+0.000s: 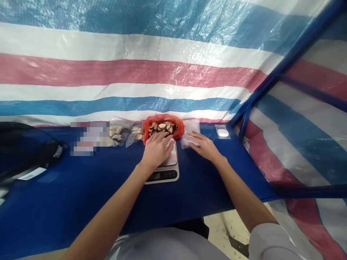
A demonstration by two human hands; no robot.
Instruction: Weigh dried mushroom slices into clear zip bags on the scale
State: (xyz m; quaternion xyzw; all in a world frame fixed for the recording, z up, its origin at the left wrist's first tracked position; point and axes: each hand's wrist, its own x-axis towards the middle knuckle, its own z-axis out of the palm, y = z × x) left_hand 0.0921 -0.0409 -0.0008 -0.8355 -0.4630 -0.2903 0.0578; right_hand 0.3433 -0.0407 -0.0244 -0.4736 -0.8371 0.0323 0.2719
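Note:
My left hand (156, 148) reaches over a white digital scale (173, 159) with its fingers stretched out, covering much of the weighing plate. Whether it rests on the plate I cannot tell. Its fingertips are at the front edge of an orange-red plastic bag (179, 136), rolled open and full of brown and cream slices or shell-like pieces (162, 126). To the right, my right hand (204, 145) is open, its spread fingers on or just above a stack of clear flat plastic bags (192, 127). Neither hand visibly grips anything.
Left of the orange-red bag lie two clear bags (117, 134) (135, 133) of pale and dark pieces. A small packet (222, 133) with a white disc lies right. A black strapped item (46, 155) occupies the left of the blue table (89, 195). Striped sheeting (135, 72) walls the back.

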